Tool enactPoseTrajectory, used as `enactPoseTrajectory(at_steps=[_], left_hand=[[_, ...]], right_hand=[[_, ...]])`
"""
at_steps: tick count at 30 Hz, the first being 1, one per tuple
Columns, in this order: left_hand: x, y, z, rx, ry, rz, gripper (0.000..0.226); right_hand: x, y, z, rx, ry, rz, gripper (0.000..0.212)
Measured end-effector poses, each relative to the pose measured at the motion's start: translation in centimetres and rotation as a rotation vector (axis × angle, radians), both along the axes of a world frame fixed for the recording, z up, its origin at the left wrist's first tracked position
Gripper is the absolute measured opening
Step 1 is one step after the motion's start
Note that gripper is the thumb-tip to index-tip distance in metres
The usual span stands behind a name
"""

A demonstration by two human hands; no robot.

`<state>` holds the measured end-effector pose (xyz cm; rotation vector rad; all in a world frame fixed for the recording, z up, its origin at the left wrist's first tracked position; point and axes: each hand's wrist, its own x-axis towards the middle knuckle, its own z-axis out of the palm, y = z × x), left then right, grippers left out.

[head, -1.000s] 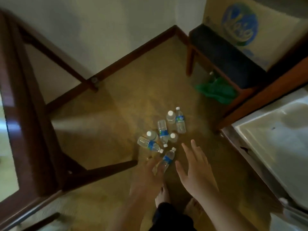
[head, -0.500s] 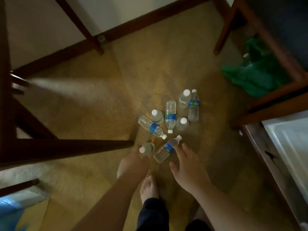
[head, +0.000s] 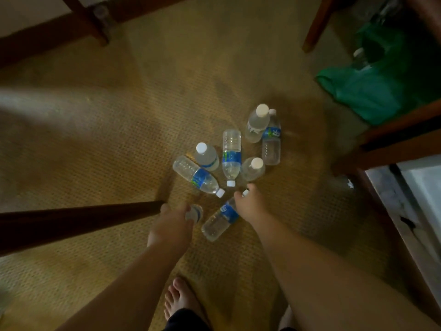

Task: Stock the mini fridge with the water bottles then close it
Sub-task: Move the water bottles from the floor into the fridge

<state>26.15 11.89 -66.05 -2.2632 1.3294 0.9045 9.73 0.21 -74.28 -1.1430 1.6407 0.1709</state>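
Several clear water bottles with blue labels and white caps stand or lie in a cluster (head: 231,154) on the tan carpet. My left hand (head: 173,223) is closed around the top of an upright bottle (head: 194,213) nearest me. My right hand (head: 251,204) grips the neck end of a lying bottle (head: 218,222) beside it. The white edge of the mini fridge (head: 422,187) shows at the right border; its inside is out of view.
A dark wooden table leg (head: 78,220) juts in from the left, close to my left hand. A wooden bench leg (head: 315,25) and frame (head: 391,144) stand at the right, with a green plastic bag (head: 372,84) under it. My bare foot (head: 180,299) is below.
The view has dropped closer to the floor. Both hands reached down onto the nearest two bottles and closed on them.
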Motion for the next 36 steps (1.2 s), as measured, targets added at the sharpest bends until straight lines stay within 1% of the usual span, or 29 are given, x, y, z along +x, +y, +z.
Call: enactPoseTrajectory(at_steps=[1, 3, 4, 5, 6, 7, 10, 12, 14, 16, 18, 21, 22, 24, 27, 28, 31, 34, 36], left_hand=[[0.1, 0.1, -0.7, -0.016, -0.016, -0.034, 0.037], [0.1, 0.5, -2.0, -0.086, -0.012, -0.035, 0.039], [0.3, 0.7, -2.5, -0.129, -0.007, -0.02, 0.039], [0.3, 0.5, -2.7, -0.173, 0.003, 0.064, 0.036], [0.3, 0.2, -2.4, -0.199, 0.017, 0.13, 0.033], [0.3, 0.0, -2.4, -0.222, 0.021, 0.147, 0.03], [-0.2, -0.2, -2.2, -0.241, 0.051, 0.142, 0.024], [-0.6, -0.2, -1.7, -0.247, 0.061, 0.153, 0.02], [-1.0, 0.0, -1.1, -0.25, 0.059, 0.133, 0.018], [-1.8, 0.0, -0.2, -0.251, 0.073, 0.12, 0.018], [-2.9, 0.0, 1.1, -0.257, 0.085, 0.107, 0.018], [-4.8, -0.3, 4.6, -0.248, 0.147, 0.122, 0.017], [-5.6, -0.3, 5.8, -0.256, 0.183, 0.128, 0.016], [-7.2, -0.7, 8.4, -0.273, 0.221, 0.105, 0.018], [-9.9, -2.0, 11.4, -0.254, 0.237, -0.017, 0.023], [-11.1, -2.5, 12.1, -0.241, 0.248, -0.06, 0.024], [-14.5, -4.6, 13.1, -0.273, 0.303, -0.159, 0.029], [-18.0, -6.4, 12.7, -0.286, 0.362, -0.303, 0.016], [-20.3, -7.6, 12.2, -0.324, 0.38, -0.374, 0.013]], right_hand=[[0.5, -0.3, -1.4, 0.016, 0.029, -0.023, 0.061], [1.0, -0.7, -3.8, 0.023, 0.101, -0.016, 0.054], [1.1, -0.8, -4.9, 0.019, 0.129, 0.002, 0.05], [1.1, -0.8, -5.8, 0.013, 0.143, 0.007, 0.048], [1.1, -0.7, -6.6, 0.007, 0.145, -0.003, 0.047], [1.0, -0.7, -7.2, 0.008, 0.142, -0.023, 0.047], [0.4, -0.8, -8.0, 0.021, 0.115, -0.085, 0.044], [-0.5, -0.8, -7.5, 0.014, 0.051, -0.148, 0.039], [-1.6, 0.0, -6.2, -0.01, -0.013, -0.207, 0.033], [-2.5, 1.4, -3.8, -0.051, -0.056, -0.213, 0.033], [-3.4, 3.1, -0.1, -0.101, -0.058, -0.124, 0.035], [-5.4, 6.0, 5.5, -0.301, 0.022, 0.149, 0.031], [-6.4, 7.0, 7.2, -0.359, 0.011, 0.184, 0.027], [-8.6, 8.5, 10.4, -0.4, 0.009, 0.198, 0.021], [-12.5, 10.0, 14.0, -0.479, 0.072, 0.211, 0.012], [-14.0, 10.4, 14.9, -0.515, 0.1, 0.183, 0.013], [-18.5, 10.7, 16.9, -0.637, 0.14, 0.002, 0.019], [-22.6, 10.9, 18.0, -0.687, 0.225, -0.124, 0.023], [-24.8, 10.8, 18.7, -0.808, 0.287, -0.2, 0.024]])
